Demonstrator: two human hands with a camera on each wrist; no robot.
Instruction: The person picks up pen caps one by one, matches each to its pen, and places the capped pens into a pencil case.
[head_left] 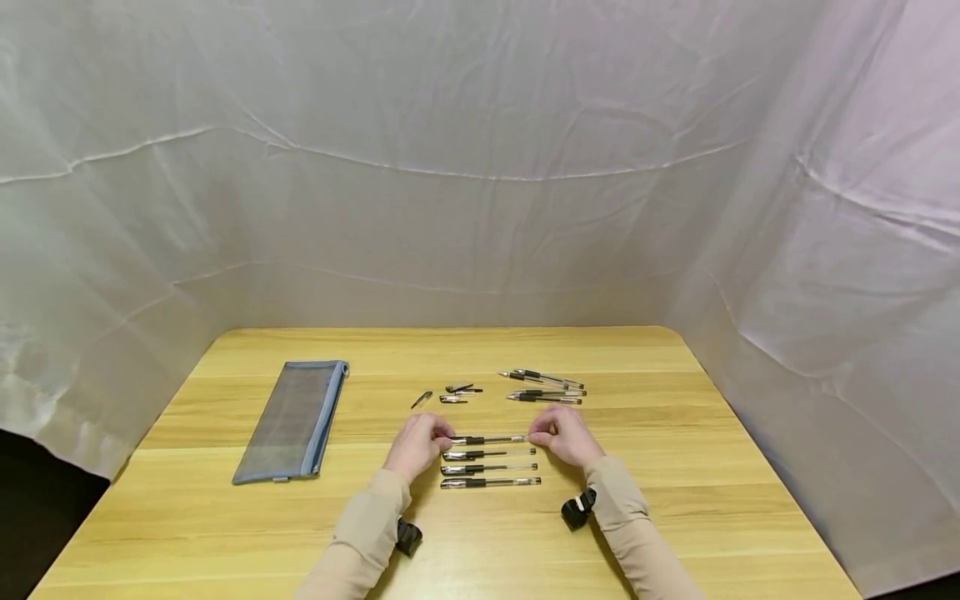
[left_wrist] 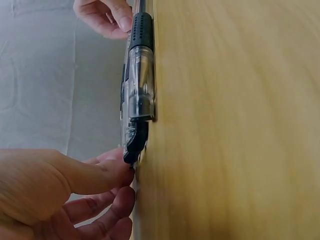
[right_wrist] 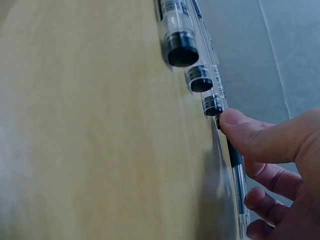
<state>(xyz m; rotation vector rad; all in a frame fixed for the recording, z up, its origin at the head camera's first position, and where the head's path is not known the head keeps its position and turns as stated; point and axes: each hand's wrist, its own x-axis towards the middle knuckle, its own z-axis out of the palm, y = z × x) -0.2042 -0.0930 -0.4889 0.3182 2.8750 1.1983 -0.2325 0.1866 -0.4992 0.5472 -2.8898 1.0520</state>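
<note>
Grey fabric (head_left: 480, 167) hangs behind and beside the wood-grain table (head_left: 225, 533). On its left side lies a blue-edged mesh pouch (head_left: 288, 425). Fingers of the left hand (head_left: 417, 444) pinch the left end of the farthest pen (head_left: 495, 438) in a row; those of the right hand (head_left: 567, 435) close narrowly on its other end. Nearer, three capped pens (head_left: 474, 469) lie parallel. Uncapped pens (head_left: 543, 394) rest beyond the right hand, small loose caps (head_left: 453, 399) beyond the left.

Creased grey cloth (head_left: 420, 225) hangs along the far, left and right sides of a yellow wood-grain table (head_left: 720, 475); near left is a dark area (head_left: 37, 508).
</note>
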